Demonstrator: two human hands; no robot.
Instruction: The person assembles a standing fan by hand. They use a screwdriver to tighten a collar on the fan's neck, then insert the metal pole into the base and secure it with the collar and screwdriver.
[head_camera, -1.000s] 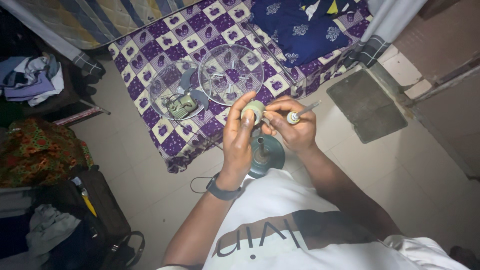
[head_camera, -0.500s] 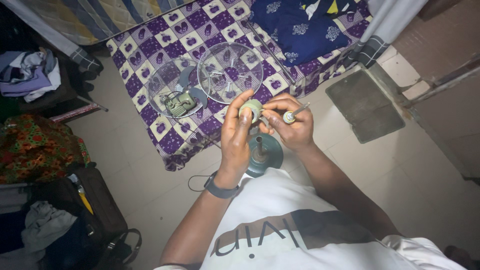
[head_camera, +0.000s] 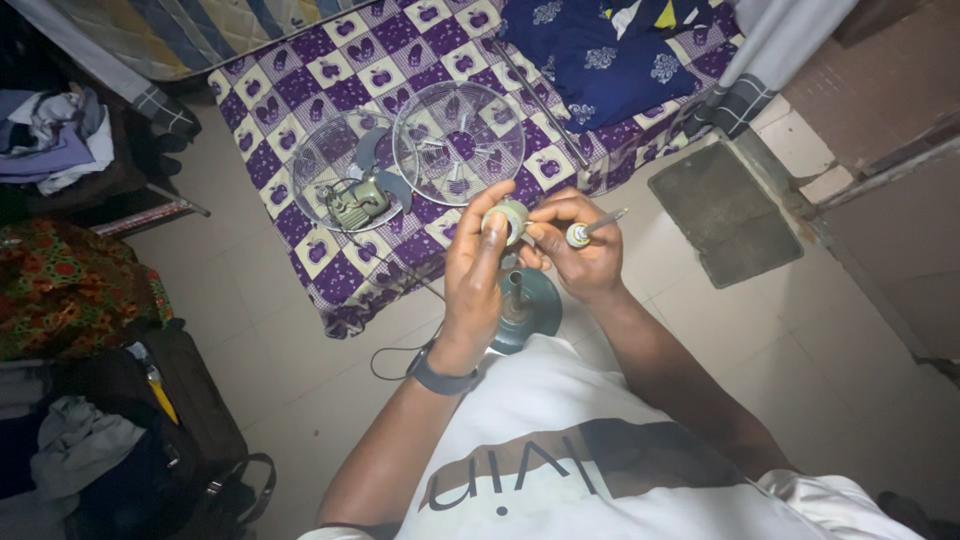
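My left hand (head_camera: 474, 270) grips a small pale green round fan part (head_camera: 512, 218) at chest height. My right hand (head_camera: 577, 255) touches that part with its fingertips and also holds a screwdriver (head_camera: 592, 229) with a yellow-and-white handle, shaft pointing right. Below my hands a round dark green fan base (head_camera: 522, 308) with a short upright post stands on the floor. A dark watch sits on my left wrist.
On a purple-and-white checked cloth (head_camera: 330, 70) lie two wire fan guards (head_camera: 458, 140), with grey blades and a green motor (head_camera: 358, 204) in the left one. A dark blue cloth (head_camera: 590, 55) lies beyond. A grey doormat (head_camera: 730, 210) is at right; bags and clothes (head_camera: 90, 400) at left.
Both hands keep their hold. The view has shifted slightly, so the cloth and guards sit a little further left in the frame.
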